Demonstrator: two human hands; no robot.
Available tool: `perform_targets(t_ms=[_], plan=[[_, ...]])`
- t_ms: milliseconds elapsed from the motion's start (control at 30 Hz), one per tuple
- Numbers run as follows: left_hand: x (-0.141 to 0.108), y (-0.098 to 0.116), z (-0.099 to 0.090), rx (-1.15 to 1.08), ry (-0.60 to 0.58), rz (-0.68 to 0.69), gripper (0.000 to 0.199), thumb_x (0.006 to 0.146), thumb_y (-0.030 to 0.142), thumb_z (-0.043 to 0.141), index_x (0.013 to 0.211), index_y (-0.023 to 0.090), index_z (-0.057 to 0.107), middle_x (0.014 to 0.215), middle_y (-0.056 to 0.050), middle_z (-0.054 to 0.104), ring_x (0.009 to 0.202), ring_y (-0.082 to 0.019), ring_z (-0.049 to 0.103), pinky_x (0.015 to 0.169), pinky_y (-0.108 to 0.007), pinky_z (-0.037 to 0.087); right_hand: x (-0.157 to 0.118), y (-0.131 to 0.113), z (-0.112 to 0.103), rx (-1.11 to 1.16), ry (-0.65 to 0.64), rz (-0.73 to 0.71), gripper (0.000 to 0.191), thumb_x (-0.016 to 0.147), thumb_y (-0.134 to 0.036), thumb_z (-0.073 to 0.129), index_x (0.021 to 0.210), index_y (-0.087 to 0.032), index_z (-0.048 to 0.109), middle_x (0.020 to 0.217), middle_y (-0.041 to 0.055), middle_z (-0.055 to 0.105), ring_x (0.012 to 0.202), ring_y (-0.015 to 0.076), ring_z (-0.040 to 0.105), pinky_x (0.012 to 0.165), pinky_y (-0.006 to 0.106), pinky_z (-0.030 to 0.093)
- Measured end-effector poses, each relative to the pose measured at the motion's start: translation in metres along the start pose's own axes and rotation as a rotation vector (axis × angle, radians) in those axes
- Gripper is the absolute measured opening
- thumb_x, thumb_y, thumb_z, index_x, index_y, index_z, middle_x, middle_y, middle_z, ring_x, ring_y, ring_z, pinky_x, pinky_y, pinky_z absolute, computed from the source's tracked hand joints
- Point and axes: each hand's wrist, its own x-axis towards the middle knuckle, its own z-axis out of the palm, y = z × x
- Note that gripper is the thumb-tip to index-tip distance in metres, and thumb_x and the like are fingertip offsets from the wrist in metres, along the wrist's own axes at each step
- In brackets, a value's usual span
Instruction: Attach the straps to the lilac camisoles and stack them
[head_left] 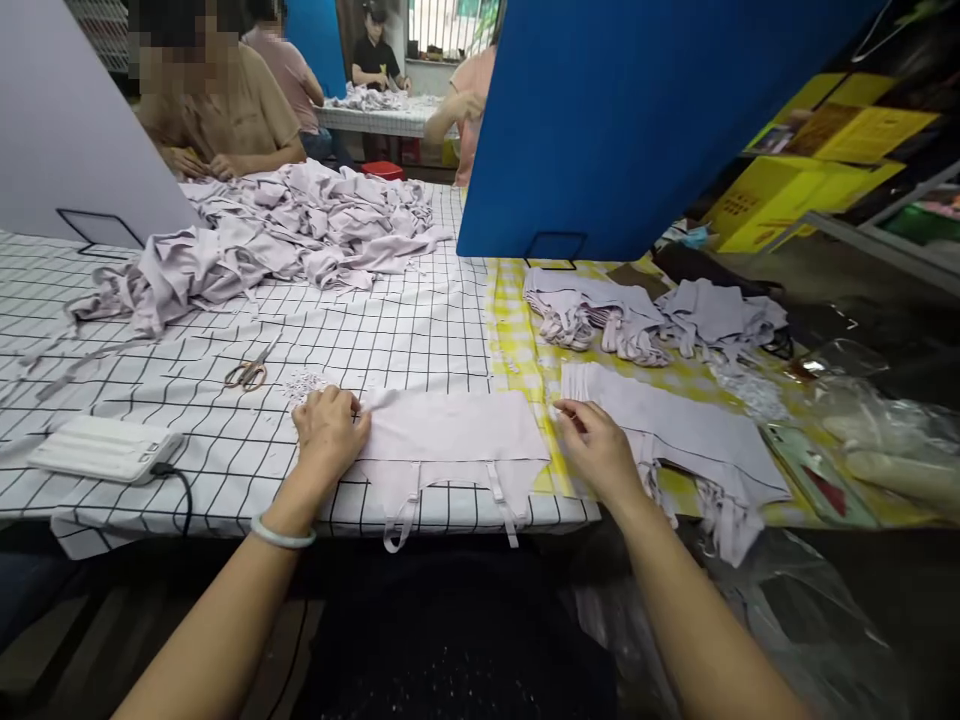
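Note:
A pale lilac strappy top, which looks like a camisole, lies flat at the table's front edge, with its straps hanging down over the edge. My left hand is closed at the top's left end, its fingertips pressed on the fabric. Just beyond the opposite end, my right hand hovers with loosely bent fingers, and nothing shows between them. Beside it lies a stack of matching tops, straps hanging off the front. Scissors and a scatter of tiny thread scraps lie near my left hand.
A large heap of lilac garments fills the far left. More folded tops lie at right, near a phone. A white power bank with a cable sits left. A blue panel stands upright; people work beyond.

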Motion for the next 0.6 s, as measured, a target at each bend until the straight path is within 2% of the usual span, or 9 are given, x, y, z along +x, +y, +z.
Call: perform_targets(t_ms=[100, 167, 233, 300, 367, 467, 600], plan=[[0.011, 0.002, 0.000, 0.020, -0.022, -0.008, 0.028, 0.089, 0.042, 0.053, 0.097, 0.019, 0.065, 0.112, -0.015, 0.065, 0.115, -0.038, 0.050, 0.096, -0.053, 0.036, 0.020, -0.008, 0.012, -0.052, -0.059, 0.087, 0.021, 0.088, -0.028, 0.051, 0.096, -0.019, 0.069, 0.097, 0.0097, 0.068, 0.084, 0.0229, 0.064, 0.084, 0.038, 0.052], [0.023, 0.005, -0.002, 0.026, -0.082, -0.008, 0.035, 0.086, 0.051, 0.056, 0.097, 0.018, 0.065, 0.114, -0.017, 0.064, 0.117, -0.039, 0.049, 0.097, -0.054, 0.035, 0.035, -0.017, 0.020, -0.151, -0.129, 0.134, 0.018, 0.087, -0.030, 0.055, 0.091, -0.019, 0.068, 0.098, 0.0102, 0.067, 0.090, 0.0247, 0.063, 0.087, 0.039, 0.050], [0.035, 0.008, -0.007, 0.025, -0.196, 0.001, 0.035, 0.082, 0.053, 0.060, 0.090, 0.019, 0.065, 0.112, -0.016, 0.066, 0.118, -0.040, 0.049, 0.097, -0.055, 0.035, 0.047, -0.025, 0.026, -0.267, -0.220, 0.182, 0.020, 0.084, -0.037, 0.062, 0.091, -0.019, 0.067, 0.103, 0.0113, 0.067, 0.100, 0.0283, 0.061, 0.091, 0.041, 0.047], [0.045, 0.010, -0.013, 0.013, -0.331, 0.025, 0.027, 0.080, 0.048, 0.062, 0.081, 0.021, 0.064, 0.102, -0.013, 0.069, 0.116, -0.040, 0.050, 0.096, -0.056, 0.035, 0.056, -0.030, 0.030, -0.341, -0.300, 0.222, 0.026, 0.079, -0.043, 0.068, 0.091, -0.020, 0.066, 0.107, 0.0114, 0.066, 0.106, 0.0307, 0.058, 0.092, 0.043, 0.045], [0.051, 0.011, -0.018, -0.002, -0.414, 0.063, 0.021, 0.078, 0.041, 0.062, 0.071, 0.021, 0.061, 0.090, -0.010, 0.071, 0.110, -0.037, 0.054, 0.095, -0.056, 0.035, 0.061, -0.032, 0.030, -0.333, -0.358, 0.244, 0.024, 0.076, -0.042, 0.071, 0.087, -0.021, 0.065, 0.104, 0.0095, 0.067, 0.104, 0.0295, 0.058, 0.088, 0.041, 0.044], [0.051, 0.010, -0.022, -0.014, -0.386, 0.121, 0.018, 0.073, 0.032, 0.063, 0.063, 0.020, 0.054, 0.076, -0.007, 0.068, 0.092, -0.032, 0.060, 0.088, -0.049, 0.039, 0.064, -0.031, 0.029, -0.214, -0.424, 0.247, 0.017, 0.075, -0.037, 0.071, 0.074, -0.022, 0.061, 0.088, 0.0053, 0.067, 0.088, 0.0240, 0.059, 0.076, 0.034, 0.043], [0.043, 0.007, -0.023, -0.112, -0.317, 0.157, 0.006, 0.071, 0.023, 0.059, 0.071, 0.021, 0.054, 0.069, -0.002, 0.063, 0.073, -0.023, 0.059, 0.076, -0.039, 0.041, 0.061, -0.029, 0.030, -0.127, -0.432, 0.230, 0.011, 0.077, -0.030, 0.066, 0.073, -0.022, 0.058, 0.077, 0.0011, 0.065, 0.076, 0.0183, 0.056, 0.066, 0.028, 0.040]])
